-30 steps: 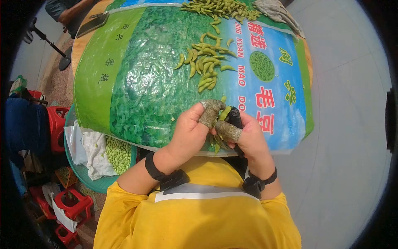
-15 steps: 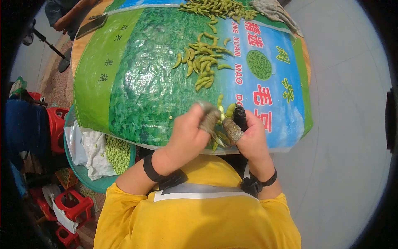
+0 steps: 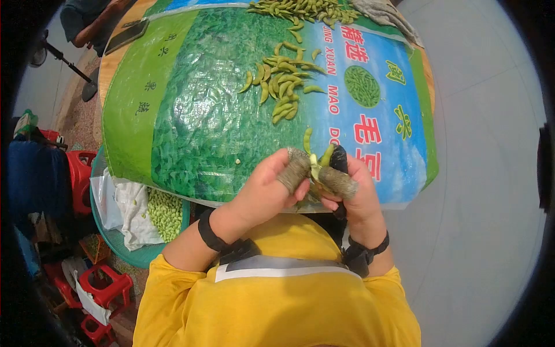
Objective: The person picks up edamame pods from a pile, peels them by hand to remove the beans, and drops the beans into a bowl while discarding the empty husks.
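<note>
My left hand (image 3: 267, 188) and my right hand (image 3: 354, 188) meet at the near edge of the table, both gripping one green soybean pod (image 3: 319, 163) between thumbs wrapped in worn cloth covers. The pod is split open between the thumbs. A small heap of pods (image 3: 281, 84) lies on the printed green and blue sack (image 3: 191, 115) ahead of my hands. A bigger heap of pods (image 3: 300, 8) sits at the far edge. One loose pod (image 3: 307, 140) lies just beyond my fingers.
A green basin (image 3: 124, 246) with shelled beans (image 3: 165, 213) and a white cloth (image 3: 124, 205) sits low at my left. Red plastic stools (image 3: 98, 286) stand on the floor there. A phone (image 3: 127, 36) and another person's arm (image 3: 92, 23) are at the far left corner.
My hands have shifted slightly right and up, and the thumbs have pulled the pod open wider.
</note>
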Tool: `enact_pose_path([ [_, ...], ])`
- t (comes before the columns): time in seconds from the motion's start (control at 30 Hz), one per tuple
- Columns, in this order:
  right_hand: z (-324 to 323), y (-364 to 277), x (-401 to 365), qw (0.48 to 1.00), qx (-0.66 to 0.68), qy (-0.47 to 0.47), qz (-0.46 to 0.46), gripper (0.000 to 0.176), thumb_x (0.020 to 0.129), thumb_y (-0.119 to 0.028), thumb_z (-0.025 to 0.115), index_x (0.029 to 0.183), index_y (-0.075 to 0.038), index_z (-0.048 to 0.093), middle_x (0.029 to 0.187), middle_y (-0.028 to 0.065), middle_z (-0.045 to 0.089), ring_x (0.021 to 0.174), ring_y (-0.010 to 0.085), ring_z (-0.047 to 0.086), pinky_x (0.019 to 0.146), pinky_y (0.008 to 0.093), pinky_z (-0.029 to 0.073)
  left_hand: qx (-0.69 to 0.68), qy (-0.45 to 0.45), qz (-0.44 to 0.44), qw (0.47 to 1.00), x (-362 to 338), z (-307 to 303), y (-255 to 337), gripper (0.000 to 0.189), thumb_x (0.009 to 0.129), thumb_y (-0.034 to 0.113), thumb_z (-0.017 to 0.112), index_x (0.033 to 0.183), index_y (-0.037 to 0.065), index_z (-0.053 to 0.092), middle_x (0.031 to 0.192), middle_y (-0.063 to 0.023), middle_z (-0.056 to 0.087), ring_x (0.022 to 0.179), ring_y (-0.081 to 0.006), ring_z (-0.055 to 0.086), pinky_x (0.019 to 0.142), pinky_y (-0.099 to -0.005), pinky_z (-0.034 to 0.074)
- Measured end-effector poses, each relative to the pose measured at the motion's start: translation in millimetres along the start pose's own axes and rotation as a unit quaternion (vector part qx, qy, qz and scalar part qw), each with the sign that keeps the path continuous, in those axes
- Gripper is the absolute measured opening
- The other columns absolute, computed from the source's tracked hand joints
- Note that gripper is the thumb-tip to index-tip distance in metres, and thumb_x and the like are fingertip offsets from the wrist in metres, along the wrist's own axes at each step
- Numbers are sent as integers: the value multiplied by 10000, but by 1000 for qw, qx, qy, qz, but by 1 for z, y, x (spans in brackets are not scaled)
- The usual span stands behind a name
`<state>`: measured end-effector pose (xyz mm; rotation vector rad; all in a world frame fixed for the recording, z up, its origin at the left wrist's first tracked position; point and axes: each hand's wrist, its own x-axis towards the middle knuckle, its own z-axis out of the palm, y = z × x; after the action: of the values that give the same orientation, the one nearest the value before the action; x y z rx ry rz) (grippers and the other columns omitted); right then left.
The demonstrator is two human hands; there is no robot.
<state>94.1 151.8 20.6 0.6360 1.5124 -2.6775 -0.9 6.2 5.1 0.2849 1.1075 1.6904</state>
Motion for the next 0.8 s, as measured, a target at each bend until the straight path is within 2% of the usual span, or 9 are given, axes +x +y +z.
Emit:
enact_pose_path([
  [0.17, 0, 2, -5, 995, -93, 12, -32, 268, 826, -160, 667, 1027, -19, 560, 740, -7, 563, 543, 47, 482, 464, 202, 371, -165, -60, 34, 984, 4, -12, -2, 166, 942, 212, 447, 916, 57, 500, 680, 10, 504, 557, -42, 406, 484, -180, 300],
  [0.23, 2, 3, -6, 990, -133, 17, -33, 279, 822, -153, 671, 1036, -12, 560, 763, -3, 579, 581, 52, 509, 498, 209, 407, 28, 21, 23, 999, 1, -1, 3, 145, 931, 176, 453, 910, 49, 519, 683, 8, 505, 578, -49, 429, 509, -185, 329],
  [0.4, 7, 0, -8, 974, -219, 26, -52, 275, 819, -105, 660, 1051, 9, 567, 892, 11, 620, 831, 80, 560, 747, 246, 468, 119, 20, 143, 982, 9, -9, -16, 110, 897, 146, 521, 932, 42, 532, 689, -1, 520, 608, -85, 488, 559, -244, 407],
  [0.47, 2, 4, -7, 961, -263, 34, -83, 254, 821, -100, 656, 1038, 6, 576, 896, 11, 617, 826, 73, 553, 743, 241, 466, 261, 74, 199, 942, 11, -7, -18, 122, 864, 136, 549, 908, 23, 529, 726, -97, 554, 613, -209, 546, 584, -304, 433],
  [0.5, 0, 6, -6, 944, -307, 42, -115, 233, 823, -94, 652, 1025, 2, 586, 901, 10, 614, 821, 66, 547, 738, 237, 463, 261, 74, 199, 942, 11, -7, -18, 122, 864, 136, 549, 908, 23, 529, 726, -97, 554, 613, -209, 546, 584, -304, 433],
  [0.57, 0, 5, -8, 950, -290, 29, -114, 223, 821, -91, 655, 1016, -2, 592, 886, 8, 613, 821, 61, 542, 733, 237, 464, 481, 89, 342, 803, 10, -6, -17, 121, 841, 119, 552, 888, 10, 525, 783, -171, 555, 657, -342, 550, 598, -351, 445],
  [0.6, 0, 5, -8, 955, -274, 16, -114, 213, 818, -88, 657, 1007, -7, 599, 871, 6, 611, 821, 55, 536, 728, 238, 465, 481, 90, 341, 803, 10, -8, -16, 121, 841, 119, 552, 888, 10, 525, 783, -171, 555, 657, -342, 550, 598, -351, 445],
  [0.67, 2, -3, -10, 970, -228, -3, -78, 215, 814, -95, 663, 1004, -15, 602, 828, -3, 603, 760, 50, 536, 669, 226, 459, 471, 20, 355, 807, 11, -11, -14, 139, 912, 135, 494, 898, 3, 534, 742, -75, 542, 645, -161, 541, 589, -313, 451],
  [0.8, 0, -7, -9, 993, -111, -33, 11, 200, 811, -131, 674, 976, -35, 615, 699, -33, 567, 562, 32, 493, 489, 190, 391, 354, -15, 315, 880, 10, -9, -14, 139, 914, 154, 504, 894, 21, 540, 703, -39, 518, 611, -120, 505, 553, -277, 425],
])
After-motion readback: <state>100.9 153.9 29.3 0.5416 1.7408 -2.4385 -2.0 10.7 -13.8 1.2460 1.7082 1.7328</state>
